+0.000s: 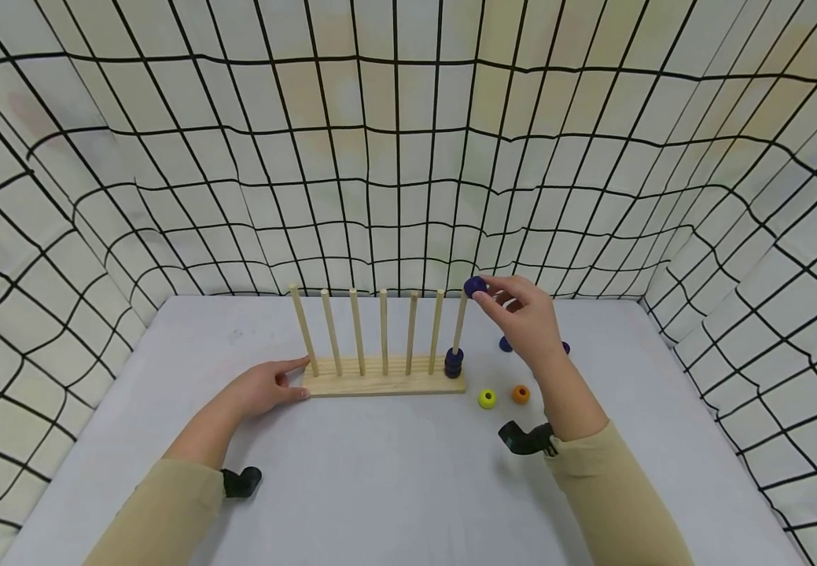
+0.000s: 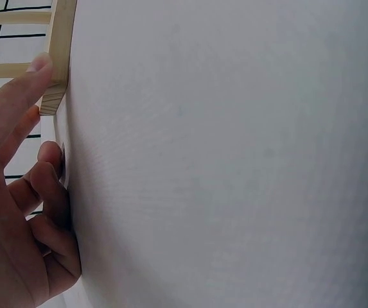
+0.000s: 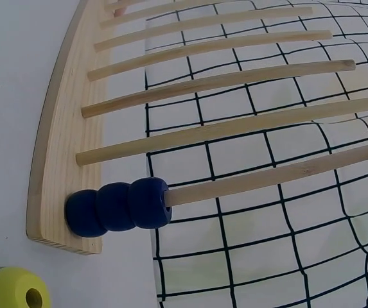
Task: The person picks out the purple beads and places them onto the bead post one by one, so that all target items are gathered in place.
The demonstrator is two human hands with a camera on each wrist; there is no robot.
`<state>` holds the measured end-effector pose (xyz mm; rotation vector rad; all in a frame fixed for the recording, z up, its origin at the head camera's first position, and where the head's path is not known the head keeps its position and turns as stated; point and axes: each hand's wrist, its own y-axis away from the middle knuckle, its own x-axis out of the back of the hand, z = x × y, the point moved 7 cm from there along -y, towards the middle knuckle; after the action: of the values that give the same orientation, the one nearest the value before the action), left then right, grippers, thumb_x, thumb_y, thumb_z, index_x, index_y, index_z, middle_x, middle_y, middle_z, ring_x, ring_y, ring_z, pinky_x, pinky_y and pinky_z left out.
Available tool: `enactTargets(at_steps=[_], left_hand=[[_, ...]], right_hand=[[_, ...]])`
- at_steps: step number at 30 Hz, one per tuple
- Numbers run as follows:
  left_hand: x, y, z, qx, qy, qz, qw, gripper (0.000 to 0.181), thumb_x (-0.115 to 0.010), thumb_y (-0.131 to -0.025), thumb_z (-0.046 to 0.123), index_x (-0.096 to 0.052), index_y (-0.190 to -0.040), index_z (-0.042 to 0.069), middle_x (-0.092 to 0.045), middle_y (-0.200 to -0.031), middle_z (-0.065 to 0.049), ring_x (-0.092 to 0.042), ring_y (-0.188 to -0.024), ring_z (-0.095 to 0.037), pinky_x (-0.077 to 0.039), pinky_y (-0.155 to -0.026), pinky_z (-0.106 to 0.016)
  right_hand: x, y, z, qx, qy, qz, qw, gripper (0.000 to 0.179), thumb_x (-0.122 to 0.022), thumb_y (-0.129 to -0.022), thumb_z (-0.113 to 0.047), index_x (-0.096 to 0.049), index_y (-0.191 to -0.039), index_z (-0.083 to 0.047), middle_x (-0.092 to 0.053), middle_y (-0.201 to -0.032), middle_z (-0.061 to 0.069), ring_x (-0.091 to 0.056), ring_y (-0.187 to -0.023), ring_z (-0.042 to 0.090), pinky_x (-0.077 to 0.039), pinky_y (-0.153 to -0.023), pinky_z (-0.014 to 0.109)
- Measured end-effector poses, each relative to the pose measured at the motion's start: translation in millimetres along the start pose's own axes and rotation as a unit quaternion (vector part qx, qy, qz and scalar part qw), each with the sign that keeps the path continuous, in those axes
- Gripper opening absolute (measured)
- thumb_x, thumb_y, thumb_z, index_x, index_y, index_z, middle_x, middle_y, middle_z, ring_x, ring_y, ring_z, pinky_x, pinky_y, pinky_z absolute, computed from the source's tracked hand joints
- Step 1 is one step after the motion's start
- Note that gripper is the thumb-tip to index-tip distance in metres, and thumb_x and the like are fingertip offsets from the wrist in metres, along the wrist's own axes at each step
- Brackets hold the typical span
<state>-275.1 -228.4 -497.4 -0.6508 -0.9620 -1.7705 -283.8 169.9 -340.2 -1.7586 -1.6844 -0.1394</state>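
A wooden peg rack (image 1: 383, 385) with a row of upright dowels stands on the table. My left hand (image 1: 263, 389) holds its left end, thumb at the front and index finger behind; in the left wrist view the thumb (image 2: 39, 64) lies against the wood and the other fingers are curled. My right hand (image 1: 521, 314) pinches a dark blue bead (image 1: 475, 286) between thumb and fingertips, at the top of the rightmost dowel (image 1: 460, 322). Three blue beads (image 3: 116, 208) are stacked at the foot of that dowel. The right wrist view shows only a bit of the right hand.
A yellow bead (image 1: 487, 398) and an orange bead (image 1: 520, 395) lie right of the rack. Beyond the right hand are more blue beads (image 1: 506, 344), partly covered by it. White walls with black netting (image 1: 394, 181) enclose the table (image 1: 380, 487) at the back and sides.
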Motion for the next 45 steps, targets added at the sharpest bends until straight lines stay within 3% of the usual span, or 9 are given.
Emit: enactTargets(at_steps=[29,45], left_hand=[[-1.1,2.7,-0.6,0.002,0.011,0.002,0.9999,0.074,-0.074,-0.088,0.041,-0.045,-0.151,0.017,-0.048,-0.080,-0.005,-0.042,-0.071,-0.019,-0.033,-0.063,-0.034],[0.8,2.7,0.3,-0.002,0.013,0.003,0.9999,0.074,-0.074,-0.088,0.042,-0.045,-0.151,0.018,-0.048,-0.079,-0.004,-0.042,-0.070,-0.019,-0.033,-0.063,-0.034]], right_hand=[[-17.7,-5.3,0.9,-0.011,0.018,-0.019,0.9996,0.040,-0.070,-0.092,-0.040,-0.070,-0.126,-0.018,-0.065,-0.102,0.002,-0.058,-0.090,0.019,-0.050,-0.077,0.036],[-15.4,-4.2,-0.4,-0.020,0.041,-0.043,0.9980,0.043,-0.069,-0.093,-0.041,-0.068,-0.130,-0.019,-0.066,-0.103,0.004,-0.059,-0.094,0.020,-0.049,-0.079,0.037]])
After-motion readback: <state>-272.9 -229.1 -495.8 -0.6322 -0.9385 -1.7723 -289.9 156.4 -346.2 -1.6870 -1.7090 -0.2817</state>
